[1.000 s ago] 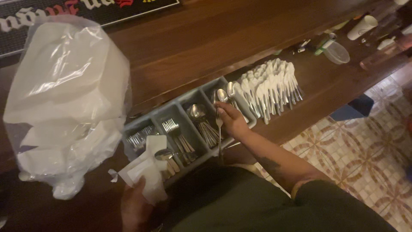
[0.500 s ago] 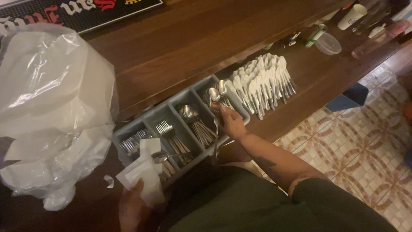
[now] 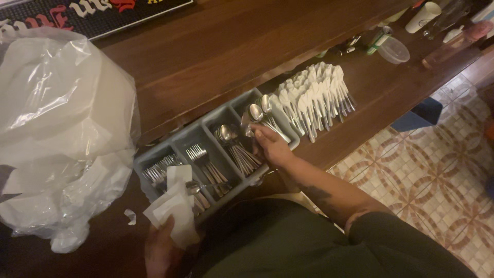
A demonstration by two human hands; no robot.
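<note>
Right hand (image 3: 271, 145) fingers grasp spoons (image 3: 260, 116) in grey cutlery tray (image 3: 232, 104) at counter edge; left hand (image 3: 163, 247) clutches white napkin (image 3: 174, 208).

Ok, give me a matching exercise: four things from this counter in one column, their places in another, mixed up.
Things:
1. white napkin
2. wrapped cutlery rolls
3. clear plastic bag
4. grey cutlery tray

Places:
A. far left of the counter
B. laid in a row right of the tray
C. held in the left hand
D. under the right hand

Pairs: 1-C, 2-B, 3-A, 4-D
</note>
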